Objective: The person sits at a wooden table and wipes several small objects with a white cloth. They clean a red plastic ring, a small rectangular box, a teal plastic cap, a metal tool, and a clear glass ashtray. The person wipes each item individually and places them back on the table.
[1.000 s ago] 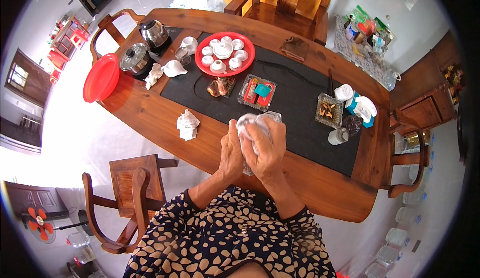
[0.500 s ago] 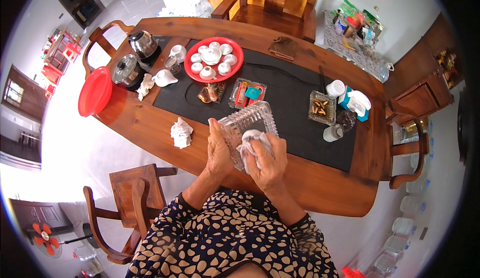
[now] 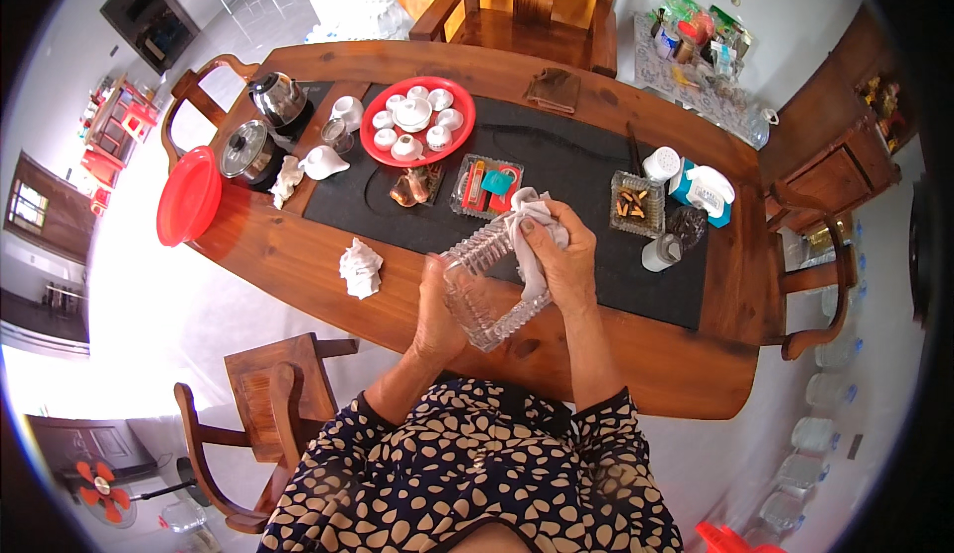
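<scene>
A clear, ribbed square glass dish (image 3: 484, 326), like an ashtray, is held up over the table's near edge, tilted on its side. My left hand (image 3: 435, 313) grips it by its left side, the fingers partly hidden behind the glass. Bunched in my right hand (image 3: 570, 263) is a white tissue (image 3: 533, 260), pressed against the far right rim of the dish with the thumb on top. A crumpled white tissue (image 3: 360, 269) lies on the wood left of my hands. Just beyond the dish sits a glass tray (image 3: 459, 193) with red packs and a teal item.
A red round tray (image 3: 453, 143) carries white teacups. Left of it stand a kettle (image 3: 279, 99), a lidded pot (image 3: 245, 152) and a red basin (image 3: 189, 195). At right are a glass ashtray (image 3: 652, 227) with cigarette butts, a tissue pack (image 3: 702, 191) and a white jar (image 3: 661, 253).
The glass dish has turned more onto its side. My right hand has moved from its inside to its far right rim, spreading the tissue over the edge. My left hand keeps its grip.
</scene>
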{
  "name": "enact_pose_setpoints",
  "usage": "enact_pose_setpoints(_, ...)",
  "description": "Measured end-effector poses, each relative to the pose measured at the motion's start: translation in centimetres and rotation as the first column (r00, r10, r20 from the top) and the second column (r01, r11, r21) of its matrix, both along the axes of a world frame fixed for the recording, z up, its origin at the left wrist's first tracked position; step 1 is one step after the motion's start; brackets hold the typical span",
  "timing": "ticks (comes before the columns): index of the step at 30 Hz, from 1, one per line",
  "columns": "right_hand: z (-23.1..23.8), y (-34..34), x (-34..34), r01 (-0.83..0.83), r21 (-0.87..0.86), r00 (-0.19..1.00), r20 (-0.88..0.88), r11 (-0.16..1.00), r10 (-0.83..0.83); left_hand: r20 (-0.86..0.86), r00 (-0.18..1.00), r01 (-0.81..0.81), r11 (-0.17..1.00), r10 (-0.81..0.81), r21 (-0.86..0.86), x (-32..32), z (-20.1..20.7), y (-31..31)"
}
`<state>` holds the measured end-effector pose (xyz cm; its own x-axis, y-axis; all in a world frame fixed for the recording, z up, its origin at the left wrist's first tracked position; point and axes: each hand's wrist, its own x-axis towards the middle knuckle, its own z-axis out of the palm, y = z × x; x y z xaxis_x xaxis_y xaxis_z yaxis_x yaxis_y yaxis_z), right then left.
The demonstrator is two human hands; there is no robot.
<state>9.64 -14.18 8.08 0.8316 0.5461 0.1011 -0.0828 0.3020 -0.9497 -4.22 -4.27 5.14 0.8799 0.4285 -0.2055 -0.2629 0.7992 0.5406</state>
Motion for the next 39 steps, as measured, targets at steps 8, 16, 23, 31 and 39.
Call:
enact_pose_setpoints(8,2.5,0.4,-2.0,0.462,-0.255,0.676,0.721,0.849,-0.152,-0.047,0.991,0.128,0.991,-0.126,0.033,0.3,1.1,0.3)
enact_pose_setpoints(16,1.6,-0.9,-7.0,0.598,-0.123,0.347,0.931,0.792,-0.117,-0.028,0.998,0.049,0.998,-0.050,-0.035,0.1,0.9,1.7)
enact_pose_setpoints(23,1.0,-0.8,-4.0,0.677,-0.180,0.565,0.748,0.714,-0.348,0.006,0.994,0.113,0.990,-0.113,-0.090,0.2,1.5,1.7)
enact_pose_setpoints(31,2.0,-1.0,-9.5,0.643,-0.219,0.532,0.817,0.734,-0.222,-0.008,1.000,-0.019,0.998,0.019,-0.062,0.8,1.8,1.2)
enact_pose_setpoints(39,0.3,-4.4,-11.3,0.143,-0.226,0.810,0.586,0.964,0.017,-0.090,0.994,-0.066,0.995,0.059,-0.078,-0.1,2.5,2.3)
